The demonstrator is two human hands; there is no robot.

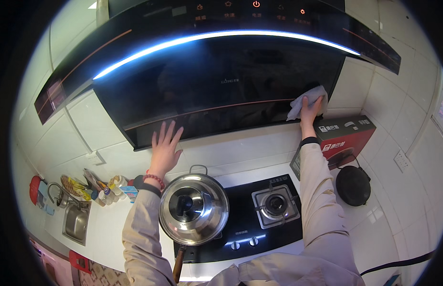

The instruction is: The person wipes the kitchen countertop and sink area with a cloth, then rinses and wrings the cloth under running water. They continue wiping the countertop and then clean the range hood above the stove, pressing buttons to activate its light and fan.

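Observation:
My right hand (310, 111) holds a pale grey cloth (299, 103) against the lower right corner of the black glass front panel (214, 78) of a range hood. My left hand (165, 146) is at the panel's lower left edge, palm towards it, with fingers spread and nothing held; whether the fingertips touch the glass cannot be told. Above the panel, the hood's upper visor (153, 25) carries lit orange icons and a curved strip of light. Below my left hand, a lidded steel wok (194, 211) with a wooden handle sits on the left side of the black gas hob (239, 214).
The right burner (276, 204) is bare. A red and black carton (345, 137) stands behind it, under my right forearm's side, and a round black pan (353, 186) hangs or leans near the right wall. Bottles and packets (109, 193) stand left, beside a steel sink (76, 223).

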